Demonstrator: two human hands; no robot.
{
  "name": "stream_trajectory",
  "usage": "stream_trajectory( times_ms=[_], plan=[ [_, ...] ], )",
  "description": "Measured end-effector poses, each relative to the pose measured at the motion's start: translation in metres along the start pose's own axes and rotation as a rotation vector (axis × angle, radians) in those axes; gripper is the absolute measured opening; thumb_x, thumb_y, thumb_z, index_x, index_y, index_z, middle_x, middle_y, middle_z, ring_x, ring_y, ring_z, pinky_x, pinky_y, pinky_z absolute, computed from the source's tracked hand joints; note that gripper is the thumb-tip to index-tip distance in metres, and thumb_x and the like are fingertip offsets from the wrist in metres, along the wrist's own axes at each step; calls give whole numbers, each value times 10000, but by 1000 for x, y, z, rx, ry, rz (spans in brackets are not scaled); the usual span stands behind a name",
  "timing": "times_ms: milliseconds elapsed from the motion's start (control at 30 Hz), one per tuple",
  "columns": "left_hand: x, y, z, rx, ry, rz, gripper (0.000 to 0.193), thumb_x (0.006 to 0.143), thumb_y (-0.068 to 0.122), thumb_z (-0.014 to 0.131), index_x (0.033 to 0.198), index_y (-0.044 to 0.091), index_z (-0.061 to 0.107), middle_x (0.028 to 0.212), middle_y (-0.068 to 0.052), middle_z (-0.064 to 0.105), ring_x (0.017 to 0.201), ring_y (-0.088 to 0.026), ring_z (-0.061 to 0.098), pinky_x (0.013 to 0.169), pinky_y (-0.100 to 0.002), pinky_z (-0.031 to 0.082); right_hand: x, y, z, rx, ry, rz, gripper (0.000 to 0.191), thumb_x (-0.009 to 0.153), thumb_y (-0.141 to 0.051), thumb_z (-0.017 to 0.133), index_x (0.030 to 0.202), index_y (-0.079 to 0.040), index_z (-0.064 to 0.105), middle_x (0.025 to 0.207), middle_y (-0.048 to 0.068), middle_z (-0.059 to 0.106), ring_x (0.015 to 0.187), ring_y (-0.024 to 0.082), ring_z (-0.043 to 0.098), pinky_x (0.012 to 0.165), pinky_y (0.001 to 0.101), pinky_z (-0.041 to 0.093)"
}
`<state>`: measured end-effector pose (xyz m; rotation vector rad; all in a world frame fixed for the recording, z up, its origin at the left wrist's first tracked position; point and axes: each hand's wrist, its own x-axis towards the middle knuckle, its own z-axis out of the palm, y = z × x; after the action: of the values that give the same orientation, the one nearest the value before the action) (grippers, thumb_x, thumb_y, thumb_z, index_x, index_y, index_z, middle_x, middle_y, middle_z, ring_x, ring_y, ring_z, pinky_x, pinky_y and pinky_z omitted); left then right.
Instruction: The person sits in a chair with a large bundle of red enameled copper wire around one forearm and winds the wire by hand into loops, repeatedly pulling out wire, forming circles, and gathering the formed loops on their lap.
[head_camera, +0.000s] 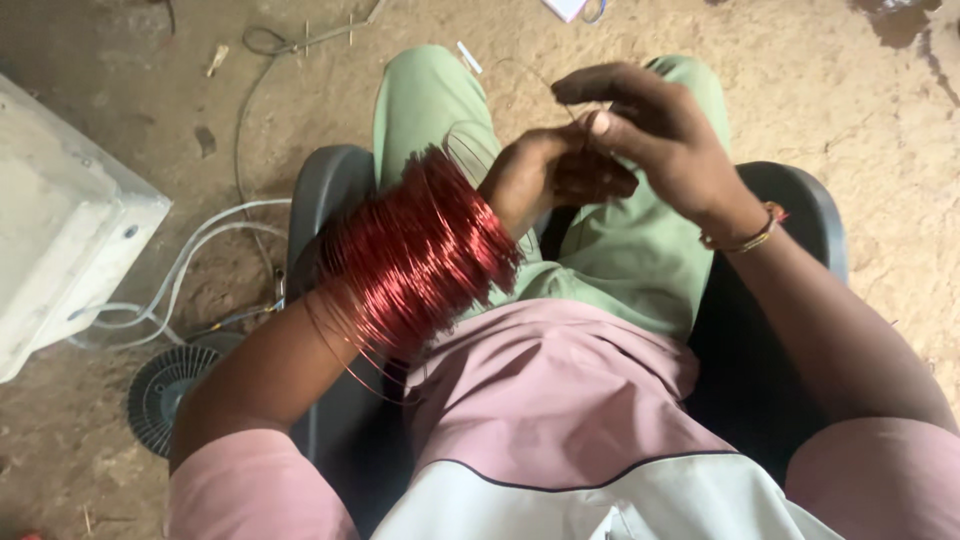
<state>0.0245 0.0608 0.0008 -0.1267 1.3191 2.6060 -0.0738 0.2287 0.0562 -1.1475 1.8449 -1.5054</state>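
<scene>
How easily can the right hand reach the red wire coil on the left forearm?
Probably yes. The right hand is beside the left hand, just past the coil, with nothing between; but its fingers pinch a thin wire.

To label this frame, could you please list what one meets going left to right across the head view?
White box → black fan disc → red wire coil on the forearm → left hand → right hand → thread bracelet.

Glossy red enamelled wire coil (415, 255), matt dark plastic chair (325, 190), soft green cloth trousers (620, 250), rough dusty earthen floor (880, 150), dull white box (60, 220)
</scene>
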Motion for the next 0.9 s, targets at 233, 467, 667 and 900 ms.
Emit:
stream_trajectory(
  times_ms=[233, 467, 667, 900],
  plan=[
    [-3, -6, 1, -185, -243, -68, 537, 1123, 419, 399, 951, -16, 664, 1017, -234, 768, 978, -341, 759, 961, -462, 603, 17, 55, -38, -299, 411, -60, 425, 1081, -212, 725, 1420, -19, 555, 1447, 126, 603, 1315, 252, 615, 1056, 368, 568],
    [-4, -5, 11, -137, -269, -318, 588, 1068, 506, 431, 986, -20, 682, 862, -181, 743, 790, -294, 766, 777, -440, 649, 27, 71, -39, 460, 235, 302, 563, 997, -273, 610, 1493, -111, 398, 1378, 112, 640, 1219, 237, 655, 982, 357, 564],
    [1, 3, -3, -32, 153, -245, 604, 1047, 585, 482, 941, 19, 664, 658, -28, 584, 472, -134, 537, 412, -259, 393, 11, 26, -24, 183, 208, 103, 274, 1099, -98, 582, 1342, 23, 624, 986, 106, 710, 950, 191, 702, 912, 333, 593],
    [11, 19, -38, -151, 287, -100, 556, 1038, 551, 468, 962, 28, 641, 678, -32, 560, 449, -117, 427, 396, -263, 318, 5, 3, -9, 126, 290, 3, 219, 1050, -56, 662, 1259, 11, 658, 1011, 89, 725, 948, 162, 707, 882, 299, 593]
  ],
)
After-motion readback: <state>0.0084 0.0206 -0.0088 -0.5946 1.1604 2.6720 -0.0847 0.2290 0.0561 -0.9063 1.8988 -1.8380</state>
